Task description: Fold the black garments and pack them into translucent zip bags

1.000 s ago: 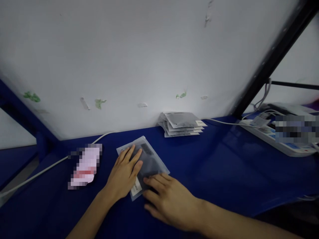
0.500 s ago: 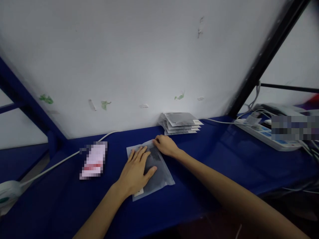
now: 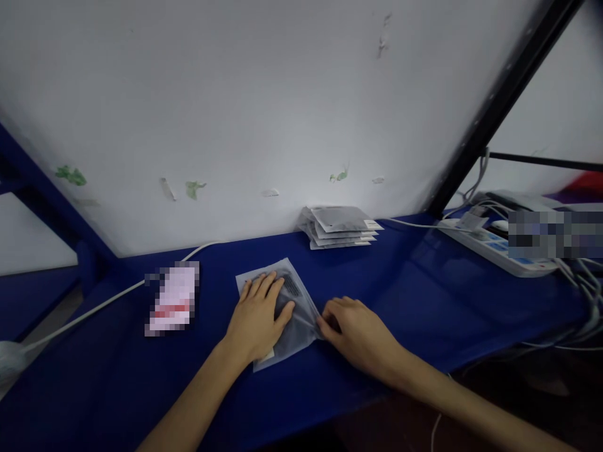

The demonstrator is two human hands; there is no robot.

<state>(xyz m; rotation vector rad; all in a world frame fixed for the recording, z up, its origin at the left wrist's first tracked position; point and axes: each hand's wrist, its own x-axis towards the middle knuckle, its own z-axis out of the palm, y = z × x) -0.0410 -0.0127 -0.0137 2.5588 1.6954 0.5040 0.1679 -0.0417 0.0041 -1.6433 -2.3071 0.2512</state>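
A translucent zip bag (image 3: pixel 298 326) with dark contents and printed text lies flat on the blue tabletop (image 3: pixel 372 282). My left hand (image 3: pixel 257 317) rests palm down on it, fingers spread, covering much of its left half. At the bag's right corner, my right hand (image 3: pixel 355 333) pinches the edge between thumb and fingers, and creases run from that corner across the plastic. A pale label shows partly beneath my left wrist. Behind, a stack of similar bags (image 3: pixel 342 221) with white labels sits near the wall.
To the left lies a pink-and-white item (image 3: pixel 174 298), blurred out, with a white cable (image 3: pixel 94 312) running past it. A white power strip (image 3: pixel 499 251) with tangled cables stands at the right. The white wall (image 3: pixel 245 113) closes off the back; a dark post (image 3: pixel 499 119) rises at right.
My right hand has moved from the bag's top edge down along its right side to the lower right corner, which it now pinches. My left hand stays flat on the bag.
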